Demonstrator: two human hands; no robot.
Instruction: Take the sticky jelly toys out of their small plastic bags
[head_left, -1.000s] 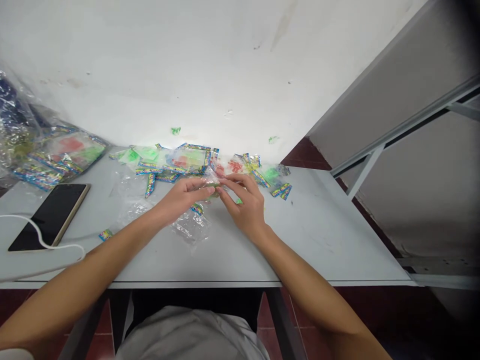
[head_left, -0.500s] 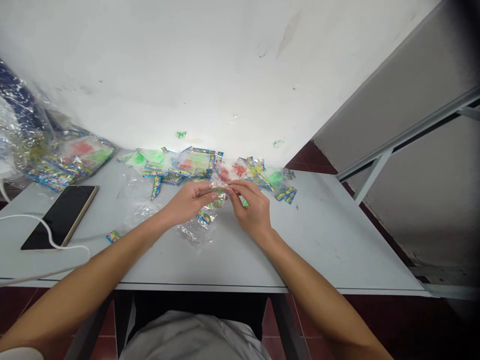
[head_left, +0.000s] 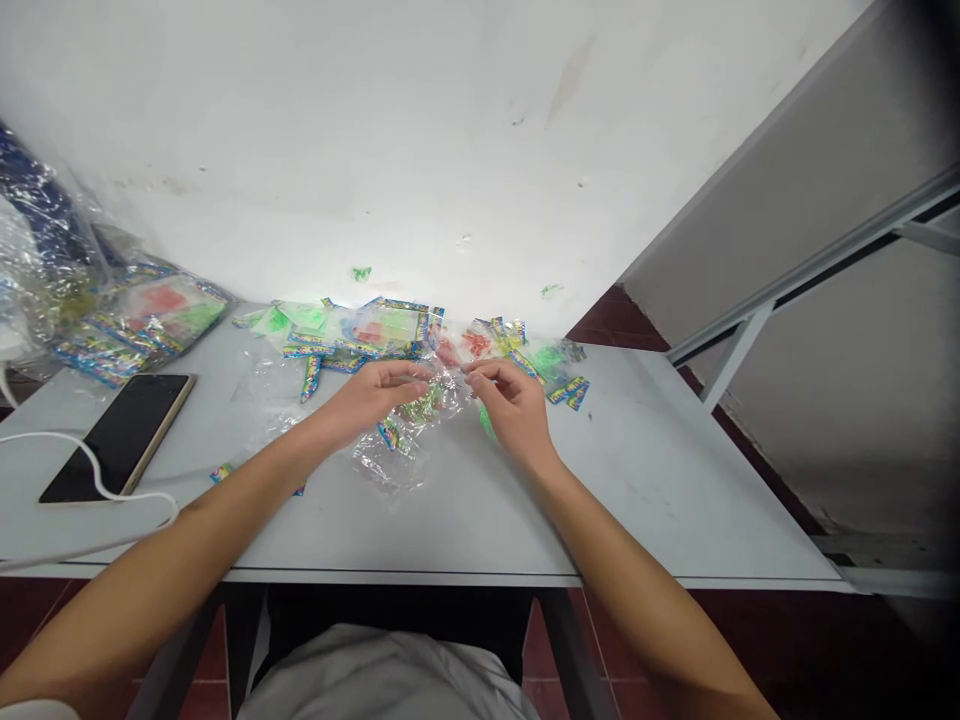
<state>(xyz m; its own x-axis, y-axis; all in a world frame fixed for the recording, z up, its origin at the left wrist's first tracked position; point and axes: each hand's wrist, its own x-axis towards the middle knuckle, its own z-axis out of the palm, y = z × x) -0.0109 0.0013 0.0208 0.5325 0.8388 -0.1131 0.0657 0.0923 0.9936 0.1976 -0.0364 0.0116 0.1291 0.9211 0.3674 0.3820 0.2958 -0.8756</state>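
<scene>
My left hand (head_left: 371, 398) and my right hand (head_left: 515, 408) both pinch the top edge of one small clear plastic packet (head_left: 435, 395) just above the grey table (head_left: 645, 470). Something green shows inside the packet. A crumpled clear wrapper (head_left: 390, 462) lies under my left hand. Behind my hands, several small packets (head_left: 375, 330) with green and red contents and colourful header strips lie scattered along the wall.
A black phone (head_left: 120, 432) with a white cable (head_left: 97, 478) lies at the left. A pile of packets (head_left: 146, 318) and large clear bags (head_left: 37, 260) sit at the far left. A grey metal frame (head_left: 757, 310) stands to the right. The white wall is close behind.
My hands have drawn slightly apart, stretching the clear packet between them. The view has shifted a little.
</scene>
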